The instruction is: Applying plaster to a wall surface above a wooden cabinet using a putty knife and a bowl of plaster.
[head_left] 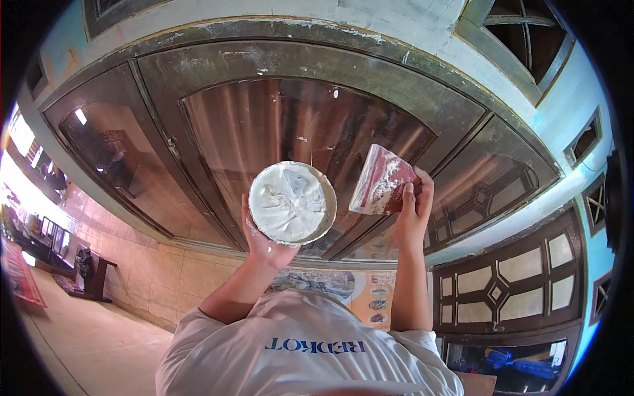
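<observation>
My left hand (265,243) is closed round the underside and side of a round tub (332,210), raised in front of my chest. White paste (288,200), thick like putty, fills the tub, its surface pulled into swirls and ridges. Over to the right, my right hand (416,204) grips a flat red putty spreader (389,181) by its narrower end. White smears coat the spreader's face, and its wide pale edge points to the left. A gap separates tub and spreader. White specks dot my left wrist.
Ahead stands a dark wooden window frame (191,56) with reflecting glass panes (277,125) and white spots. Pale blue-white wall (422,26) surrounds it. A panelled wooden door (508,284) is at the lower right, dark furniture (86,274) at the left on a tiled floor (79,336).
</observation>
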`<state>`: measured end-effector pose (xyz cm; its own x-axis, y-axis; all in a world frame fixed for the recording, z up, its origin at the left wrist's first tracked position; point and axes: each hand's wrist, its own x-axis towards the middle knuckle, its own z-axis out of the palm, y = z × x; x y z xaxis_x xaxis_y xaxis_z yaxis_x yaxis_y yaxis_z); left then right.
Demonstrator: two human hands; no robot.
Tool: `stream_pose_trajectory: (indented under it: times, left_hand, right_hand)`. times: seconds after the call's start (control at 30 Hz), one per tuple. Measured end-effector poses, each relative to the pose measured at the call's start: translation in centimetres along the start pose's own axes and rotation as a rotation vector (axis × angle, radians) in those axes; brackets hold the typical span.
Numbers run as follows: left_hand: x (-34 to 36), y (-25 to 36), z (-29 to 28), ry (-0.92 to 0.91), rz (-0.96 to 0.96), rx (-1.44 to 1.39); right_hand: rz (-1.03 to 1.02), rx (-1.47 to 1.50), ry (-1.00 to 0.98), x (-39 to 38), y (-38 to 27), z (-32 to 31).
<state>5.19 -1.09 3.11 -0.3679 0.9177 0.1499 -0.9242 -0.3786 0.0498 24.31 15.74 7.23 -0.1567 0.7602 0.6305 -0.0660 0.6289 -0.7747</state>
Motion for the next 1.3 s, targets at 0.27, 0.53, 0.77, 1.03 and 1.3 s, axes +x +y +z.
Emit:
stream_pose_trajectory:
  times: [0.27,0.53,0.77,1.03,1.3]
  left_hand:
    - [-1.1,-1.8,-0.1,-0.029,-0.074,-0.017]
    - [-2.0,-1.2,-0.6,-0.006,-0.001,0.011]
    - [-2.2,-1.2,-0.6,0.017,-0.027,-0.008]
    - [-1.3,-2.0,-0.8,-0.027,-0.059,-0.055]
    - [-1.1,-1.9,1.3,-0.08,0.032,-0.062]
  right_hand:
    - [-0.06,-0.027,-0.367,0.6,-3.6,3.9]
    - [0.033,-0.161,-0.926,2.7,-8.7,4.3]
    - [-0.059,-0.004,-1.263,6.3,-7.9,2.4]
    - [-0.744,-0.599,-1.12,5.0,-7.8,2.9]
    - [-0.746,-0.507,-0.825,5.1,-6.0,1.4]
